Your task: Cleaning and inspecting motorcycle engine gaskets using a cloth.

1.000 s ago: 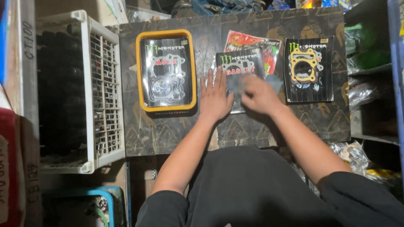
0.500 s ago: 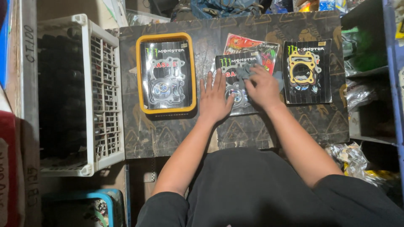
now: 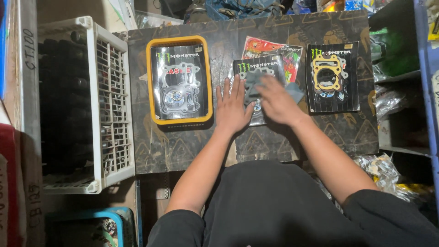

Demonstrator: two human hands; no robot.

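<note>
While both hands rest on the dark counter (image 3: 183, 151), much of the middle gasket pack (image 3: 260, 68) lies hidden beneath them; only its upper edge and part of its lower clear edge show. Left hand (image 3: 233, 107): laid flat, fingers (image 3: 228, 89) spread and released, palm down at the pack's left side, gripping nothing. Right hand (image 3: 278, 103): placed over the pack's centre on a grey cloth-like piece (image 3: 252, 87); whether its fingers pinch this piece or merely press on it cannot be told, as the fingertips blur into it. A second grey patch shows at the right of this hand, its nature unclear.

Behind the middle pack, a red-printed packet (image 3: 274, 49) is partly covered, its lower half out of sight. To the left, a yellow tray (image 3: 151, 82) holds a black-backed gasket pack (image 3: 179, 82) with silver gaskets, just beside the left hand yet apart from it. To the right lies another gasket pack (image 3: 331, 77) with a yellow gasket, near the right hand, not touched.

A white plastic crate (image 3: 114, 105) stands left of the counter; its contents are dark and hard to make out. A blue bin (image 3: 116, 219) is cut off at the lower edge. Shelving with crinkled plastic bags (image 3: 382, 169) fills the right margin, largely in shadow.
</note>
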